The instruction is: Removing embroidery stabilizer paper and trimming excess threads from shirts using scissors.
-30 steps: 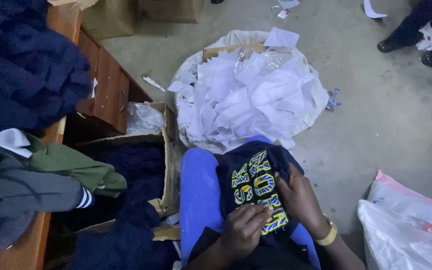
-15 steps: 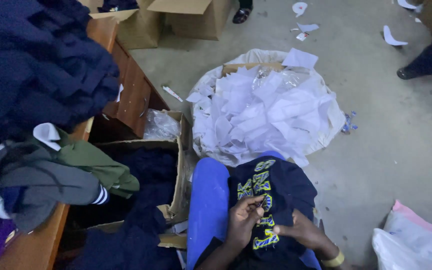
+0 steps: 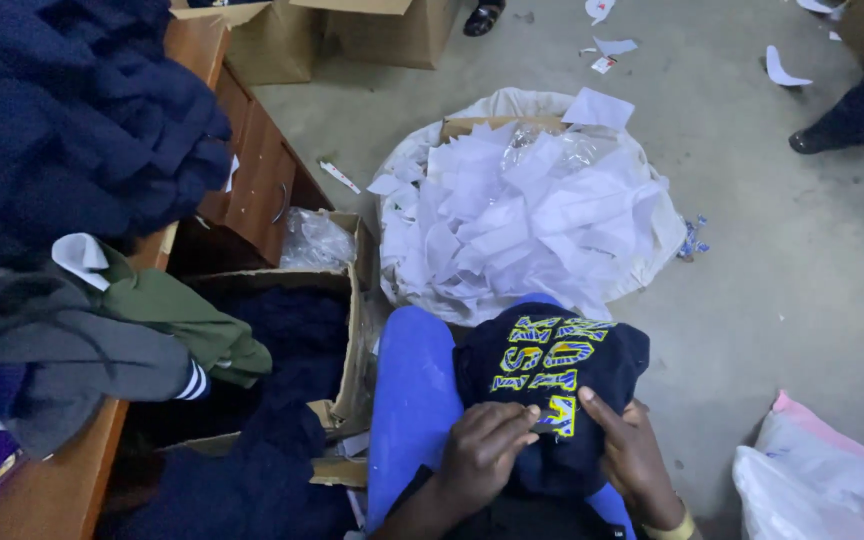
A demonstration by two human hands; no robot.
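A dark navy garment (image 3: 552, 390) with yellow and blue embroidered letters lies bunched on my lap, over a blue cloth (image 3: 407, 400). My left hand (image 3: 487, 450) pinches at the embroidery near its lower edge, fingertips closed on the fabric. My right hand (image 3: 632, 455), with a yellow band at the wrist, grips the garment from the right side, the thumb pressed on the cloth next to the lettering.
A white sack (image 3: 652, 250) full of paper scraps sits on the concrete floor ahead. A cardboard box (image 3: 352, 330) of dark clothes stands at my left, beside a wooden desk (image 3: 252, 190) piled with garments. White plastic bags (image 3: 832, 480) lie lower right; another person's shoes (image 3: 832, 135) upper right.
The view has tilted back down slightly. My hands have shifted lower on the garment, and the left fingers have moved onto the bottom letters.
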